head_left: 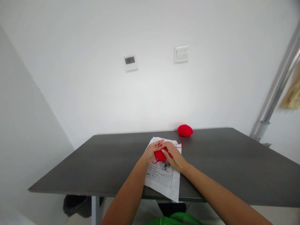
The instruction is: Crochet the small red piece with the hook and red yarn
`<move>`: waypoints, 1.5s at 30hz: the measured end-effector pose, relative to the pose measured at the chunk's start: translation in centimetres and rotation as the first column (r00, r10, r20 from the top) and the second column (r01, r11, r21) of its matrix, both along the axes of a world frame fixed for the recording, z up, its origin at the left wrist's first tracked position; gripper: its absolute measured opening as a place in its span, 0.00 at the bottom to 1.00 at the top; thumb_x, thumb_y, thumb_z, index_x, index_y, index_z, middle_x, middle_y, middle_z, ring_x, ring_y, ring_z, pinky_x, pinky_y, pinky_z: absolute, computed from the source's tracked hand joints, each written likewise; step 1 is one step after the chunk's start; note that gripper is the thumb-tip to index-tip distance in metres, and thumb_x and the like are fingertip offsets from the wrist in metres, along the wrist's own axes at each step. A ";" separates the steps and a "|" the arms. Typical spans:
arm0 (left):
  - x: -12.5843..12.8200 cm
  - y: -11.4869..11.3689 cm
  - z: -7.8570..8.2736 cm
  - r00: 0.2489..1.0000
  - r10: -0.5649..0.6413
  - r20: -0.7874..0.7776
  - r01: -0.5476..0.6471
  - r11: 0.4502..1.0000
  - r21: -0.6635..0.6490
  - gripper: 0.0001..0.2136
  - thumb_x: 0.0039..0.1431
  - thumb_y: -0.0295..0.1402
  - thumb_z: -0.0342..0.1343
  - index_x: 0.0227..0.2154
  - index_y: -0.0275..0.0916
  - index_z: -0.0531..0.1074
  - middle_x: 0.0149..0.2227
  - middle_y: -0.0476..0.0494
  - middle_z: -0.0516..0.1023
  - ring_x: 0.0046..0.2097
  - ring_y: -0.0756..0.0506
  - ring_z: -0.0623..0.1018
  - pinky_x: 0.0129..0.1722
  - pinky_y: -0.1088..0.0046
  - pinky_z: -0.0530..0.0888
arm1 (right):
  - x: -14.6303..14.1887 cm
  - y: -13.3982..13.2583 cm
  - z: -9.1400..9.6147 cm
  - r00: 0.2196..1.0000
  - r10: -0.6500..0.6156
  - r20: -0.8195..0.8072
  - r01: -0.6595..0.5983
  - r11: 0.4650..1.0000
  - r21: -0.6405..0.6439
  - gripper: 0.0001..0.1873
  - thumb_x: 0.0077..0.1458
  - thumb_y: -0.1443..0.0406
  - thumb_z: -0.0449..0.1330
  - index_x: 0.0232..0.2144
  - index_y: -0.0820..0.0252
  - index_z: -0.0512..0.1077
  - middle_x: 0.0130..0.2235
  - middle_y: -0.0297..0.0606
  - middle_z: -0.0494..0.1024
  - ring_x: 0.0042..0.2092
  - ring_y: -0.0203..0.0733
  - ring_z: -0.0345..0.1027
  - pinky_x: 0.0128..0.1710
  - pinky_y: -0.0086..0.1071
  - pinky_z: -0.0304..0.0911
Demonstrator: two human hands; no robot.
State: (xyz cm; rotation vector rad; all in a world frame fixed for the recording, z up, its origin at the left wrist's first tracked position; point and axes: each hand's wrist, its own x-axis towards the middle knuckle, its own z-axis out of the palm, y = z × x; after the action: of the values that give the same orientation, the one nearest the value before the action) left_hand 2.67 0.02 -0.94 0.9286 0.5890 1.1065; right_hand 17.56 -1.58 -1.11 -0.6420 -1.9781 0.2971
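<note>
A small piece of red crochet work [160,156] is pinched in my left hand [149,154], its fingers closed around the left and far edges. My right hand [176,153] is closed on a slim crochet hook [177,162], whose pale end sticks out toward my right wrist. The hook's tip is hidden among the fingers and red yarn. Both hands meet over a printed sheet of paper [161,186]. From the work, a red strand runs right and back to a ball of red yarn [185,130] near the wall.
The dark table [112,165] reaches back to a white wall. The paper overhangs its front edge. A thermostat [130,63] and a light switch [181,54] are on the wall. Below the table at left is a black bin [77,204]; a metal pipe [278,90] stands at right.
</note>
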 end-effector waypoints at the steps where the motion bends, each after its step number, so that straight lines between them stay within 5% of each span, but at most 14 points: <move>1: -0.2 0.1 -0.1 1.000 -0.015 -0.009 0.015 1.000 0.001 0.23 0.41 0.25 0.62 0.45 0.33 0.70 0.42 0.37 0.75 0.41 0.45 0.75 0.44 0.70 0.66 | 0.1 0.0 0.1 1.000 0.013 -0.013 -0.013 0.999 -0.036 0.07 0.58 0.65 0.48 0.37 0.56 0.66 0.39 0.41 0.70 0.43 0.45 0.63 0.45 0.41 0.60; 9: -1.6 0.0 0.4 0.974 -0.176 -0.144 0.186 0.981 0.060 0.22 0.44 0.25 0.61 0.46 0.33 0.70 0.43 0.35 0.75 0.38 0.45 0.75 0.39 0.72 0.67 | 0.9 0.7 0.6 0.988 0.059 -0.142 -0.092 0.967 -0.239 0.10 0.57 0.61 0.51 0.30 0.57 0.70 0.39 0.39 0.74 0.44 0.43 0.65 0.47 0.39 0.59; 16: -2.3 0.1 0.5 0.982 -0.092 -0.164 0.101 0.994 0.050 0.24 0.41 0.26 0.62 0.46 0.35 0.70 0.39 0.38 0.76 0.35 0.47 0.75 0.37 0.72 0.66 | 1.8 0.9 1.4 0.971 0.106 -0.213 -0.189 0.887 -0.421 0.11 0.53 0.59 0.56 0.35 0.58 0.74 0.38 0.39 0.77 0.42 0.44 0.69 0.46 0.39 0.62; 34: -2.2 -0.2 0.9 0.969 0.133 -0.207 -0.107 0.986 0.129 0.24 0.39 0.30 0.65 0.44 0.37 0.72 0.31 0.45 0.76 0.29 0.51 0.73 0.33 0.75 0.67 | 1.8 0.6 1.7 0.951 0.105 -0.290 -0.213 0.904 -0.371 0.11 0.52 0.58 0.58 0.33 0.58 0.76 0.36 0.39 0.78 0.40 0.44 0.70 0.43 0.38 0.64; 42: -2.5 -0.3 1.1 0.966 0.091 -0.240 -0.064 0.991 0.116 0.22 0.38 0.29 0.65 0.41 0.36 0.73 0.32 0.43 0.76 0.31 0.49 0.74 0.36 0.73 0.66 | 1.6 0.9 1.6 0.858 0.051 -0.512 -0.359 0.771 -0.526 0.13 0.47 0.56 0.61 0.29 0.60 0.75 0.29 0.39 0.78 0.33 0.42 0.72 0.37 0.37 0.67; 45: -2.7 -0.4 1.3 0.980 0.042 -0.192 -0.027 0.997 0.078 0.20 0.38 0.28 0.65 0.39 0.35 0.74 0.30 0.43 0.76 0.30 0.49 0.73 0.35 0.73 0.66 | 1.8 0.8 1.9 0.872 0.103 -0.478 -0.366 0.787 -0.497 0.12 0.48 0.56 0.61 0.29 0.59 0.75 0.30 0.38 0.78 0.34 0.42 0.72 0.38 0.36 0.67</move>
State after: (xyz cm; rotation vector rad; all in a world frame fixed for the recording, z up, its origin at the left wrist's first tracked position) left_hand -0.01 -0.36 0.33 1.1033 0.7292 1.0821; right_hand 19.40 -0.79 0.78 -0.6231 -1.5204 1.1397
